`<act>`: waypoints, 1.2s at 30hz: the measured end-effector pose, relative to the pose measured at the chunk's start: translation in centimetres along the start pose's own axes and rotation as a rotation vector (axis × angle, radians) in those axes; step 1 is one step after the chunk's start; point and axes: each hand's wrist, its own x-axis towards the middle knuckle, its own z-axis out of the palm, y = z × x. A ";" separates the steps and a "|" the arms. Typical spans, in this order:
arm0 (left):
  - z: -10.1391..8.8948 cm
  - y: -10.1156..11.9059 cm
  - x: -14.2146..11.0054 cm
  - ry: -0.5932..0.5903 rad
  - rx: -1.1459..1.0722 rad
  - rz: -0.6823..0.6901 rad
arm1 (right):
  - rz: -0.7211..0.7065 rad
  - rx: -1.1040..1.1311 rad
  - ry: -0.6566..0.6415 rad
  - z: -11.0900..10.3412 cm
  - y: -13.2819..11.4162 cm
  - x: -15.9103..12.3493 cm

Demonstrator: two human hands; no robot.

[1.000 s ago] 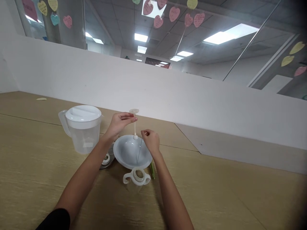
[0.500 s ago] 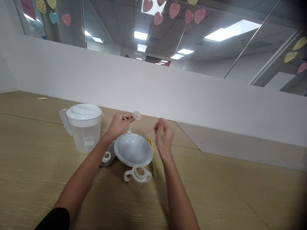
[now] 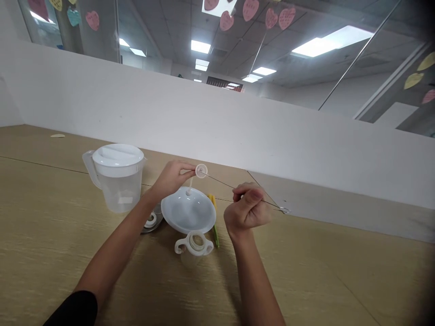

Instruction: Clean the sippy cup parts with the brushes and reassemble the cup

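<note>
White wall (image 3: 190, 117) backs my tan table (image 3: 322, 276); near the bowl (image 3: 188, 213), left hand (image 3: 171, 178) pinches straw (image 3: 198, 172), right hand (image 3: 248, 212) grips metal rod (image 3: 219, 181).

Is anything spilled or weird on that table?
I see no spill or breakage. One small oddity: a pale, flat scrap lies by itself near the wall, beyond the pitcher on the left. I can't tell what it is.
</note>
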 end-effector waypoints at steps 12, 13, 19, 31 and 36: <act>0.0 2.8 -0.8 -0.100 -0.038 0.058 | 0.090 -0.069 -0.117 0.3 0.1 -0.8; 0.0 3.2 -0.9 -0.119 -0.038 0.049 | 0.114 -0.084 -0.126 0.4 0.2 -0.9; 0.4 3.8 -1.2 -0.166 -0.031 0.079 | 0.225 -0.080 -0.277 1.4 1.1 -2.0; 0.2 3.4 -1.1 -0.197 -0.140 0.015 | 0.490 0.182 -0.218 0.6 -0.5 0.6; -0.4 3.2 -1.0 -0.179 -0.145 0.000 | 0.485 0.204 -0.328 1.0 -0.4 -0.1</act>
